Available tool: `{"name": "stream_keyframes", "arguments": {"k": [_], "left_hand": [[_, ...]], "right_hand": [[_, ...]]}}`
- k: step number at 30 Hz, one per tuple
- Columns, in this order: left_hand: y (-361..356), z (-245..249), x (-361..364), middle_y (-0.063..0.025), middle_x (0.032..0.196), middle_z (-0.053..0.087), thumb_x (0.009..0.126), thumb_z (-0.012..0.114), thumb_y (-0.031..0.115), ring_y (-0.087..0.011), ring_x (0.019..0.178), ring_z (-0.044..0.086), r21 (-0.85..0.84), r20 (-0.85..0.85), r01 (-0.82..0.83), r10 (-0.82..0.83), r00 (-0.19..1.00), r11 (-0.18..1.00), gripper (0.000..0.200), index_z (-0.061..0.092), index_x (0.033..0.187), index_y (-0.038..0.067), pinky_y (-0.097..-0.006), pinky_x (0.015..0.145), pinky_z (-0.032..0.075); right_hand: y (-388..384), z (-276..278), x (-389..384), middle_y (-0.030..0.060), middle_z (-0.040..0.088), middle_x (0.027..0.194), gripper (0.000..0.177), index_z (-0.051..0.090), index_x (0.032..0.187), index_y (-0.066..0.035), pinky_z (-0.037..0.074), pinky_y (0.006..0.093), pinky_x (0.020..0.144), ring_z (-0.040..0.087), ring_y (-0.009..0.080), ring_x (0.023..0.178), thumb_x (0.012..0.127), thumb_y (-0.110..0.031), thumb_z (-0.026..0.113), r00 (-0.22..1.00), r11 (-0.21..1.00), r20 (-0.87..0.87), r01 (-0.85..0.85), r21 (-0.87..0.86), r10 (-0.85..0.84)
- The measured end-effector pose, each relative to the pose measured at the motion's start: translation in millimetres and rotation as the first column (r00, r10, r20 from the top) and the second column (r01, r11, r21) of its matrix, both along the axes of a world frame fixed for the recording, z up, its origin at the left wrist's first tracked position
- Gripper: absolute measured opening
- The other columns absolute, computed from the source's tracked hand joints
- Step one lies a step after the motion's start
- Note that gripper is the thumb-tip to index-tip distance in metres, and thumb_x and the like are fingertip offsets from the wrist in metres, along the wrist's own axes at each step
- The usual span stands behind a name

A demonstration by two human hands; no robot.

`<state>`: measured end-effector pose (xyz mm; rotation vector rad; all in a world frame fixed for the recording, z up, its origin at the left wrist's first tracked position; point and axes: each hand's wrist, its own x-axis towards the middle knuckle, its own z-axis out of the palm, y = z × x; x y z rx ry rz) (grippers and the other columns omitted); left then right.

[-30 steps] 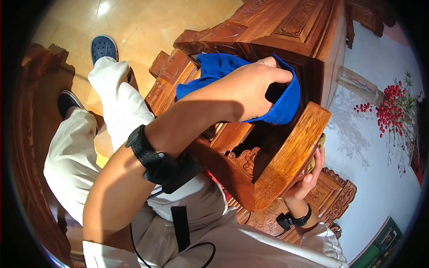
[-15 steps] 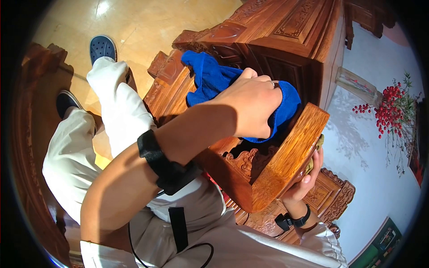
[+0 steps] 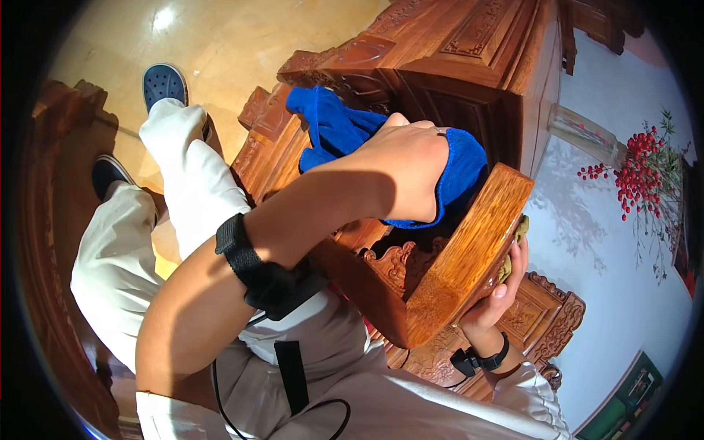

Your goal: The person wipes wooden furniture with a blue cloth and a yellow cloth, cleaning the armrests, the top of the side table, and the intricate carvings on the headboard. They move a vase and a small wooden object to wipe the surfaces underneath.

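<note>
My left hand [image 3: 412, 165] is closed on a blue cloth [image 3: 463, 172]. The cloth lies bunched inside the frame of a carved wooden chair, and its loose end trails to the upper left. On the far side of the chair's thick armrest [image 3: 469, 257], my right hand [image 3: 499, 293] has its fingers pressed round an olive-coloured, cloth-like piece [image 3: 505, 268] against the wood. Most of that piece is hidden by the fingers and the armrest. The fingertips of my left hand are buried in the blue cloth.
A large carved wooden cabinet-like piece [image 3: 469, 66] stands beyond the chair. A glass vase [image 3: 585, 133] with red berry stems [image 3: 636, 176] is at the right. More carved furniture [image 3: 543, 315] is at lower right. My legs [image 3: 198, 176] stretch over the tan floor [image 3: 220, 37].
My left hand and the blue cloth have shifted slightly left in the view, and so has the armrest. The right hand keeps its place on the armrest's outer side.
</note>
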<state>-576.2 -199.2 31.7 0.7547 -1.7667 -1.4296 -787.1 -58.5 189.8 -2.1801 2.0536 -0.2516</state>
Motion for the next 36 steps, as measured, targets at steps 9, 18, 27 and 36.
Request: {"name": "stream_keyframes", "arguments": {"k": [9, 18, 27, 36], "left_hand": [[33.7, -2.1, -18.1, -0.0086, 0.123, 0.064, 0.078, 0.066, 0.001, -0.0299, 0.111, 0.060, -0.052, -0.129, -0.323, 0.314, 0.940, 0.945, 0.048, 0.061, 0.125, 0.009, -0.0440, 0.092, 0.039], [33.8, -29.8, -20.0, -0.0116, 0.129, 0.064, 0.086, 0.071, 0.026, -0.0335, 0.125, 0.055, 0.112, -0.221, -0.339, 0.356, 0.908, 0.934, 0.041, 0.065, 0.125, 0.016, -0.0448, 0.106, 0.035], [37.3, -81.1, -36.4, -0.0194, 0.127, 0.064, 0.098, 0.047, 0.037, -0.0393, 0.125, 0.051, 0.328, 0.190, -0.528, 0.493, 0.849, 0.783, 0.040, 0.069, 0.109, 0.006, -0.0514, 0.106, 0.034], [68.5, -84.5, -37.4, -0.0271, 0.106, 0.070, 0.096, 0.046, 0.025, -0.0452, 0.108, 0.061, 0.322, 0.312, -0.518, 0.428, 0.848, 0.793, 0.040, 0.074, 0.095, -0.003, -0.0544, 0.106, 0.037]], "right_hand": [[0.7, 0.6, -1.5, 0.0288, 0.032, 0.156, 0.080, 0.046, 0.144, 0.007, 0.030, 0.0498, 0.117, 0.038, 0.0389, 0.143, 0.103, -0.059, 0.032, 1.000, 1.000, 0.004, 0.015, -0.010, -0.015], [0.2, 2.2, -1.5, 0.0291, 0.032, 0.156, 0.076, 0.048, 0.143, 0.007, 0.027, 0.0506, 0.118, 0.037, 0.0404, 0.143, 0.103, -0.056, 0.033, 1.000, 1.000, -0.003, 0.001, 0.000, -0.001], [-0.8, -0.3, 0.1, 0.0286, 0.033, 0.156, 0.073, 0.049, 0.144, 0.005, 0.028, 0.0499, 0.118, 0.037, 0.0406, 0.143, 0.103, -0.054, 0.036, 0.999, 1.000, 0.047, 0.006, -0.014, -0.006], [-3.9, -1.3, -0.1, 0.0278, 0.035, 0.156, 0.072, 0.051, 0.142, 0.006, 0.027, 0.0496, 0.118, 0.036, 0.0398, 0.144, 0.102, -0.053, 0.041, 0.995, 1.000, 0.095, 0.001, -0.030, 0.002]]}}
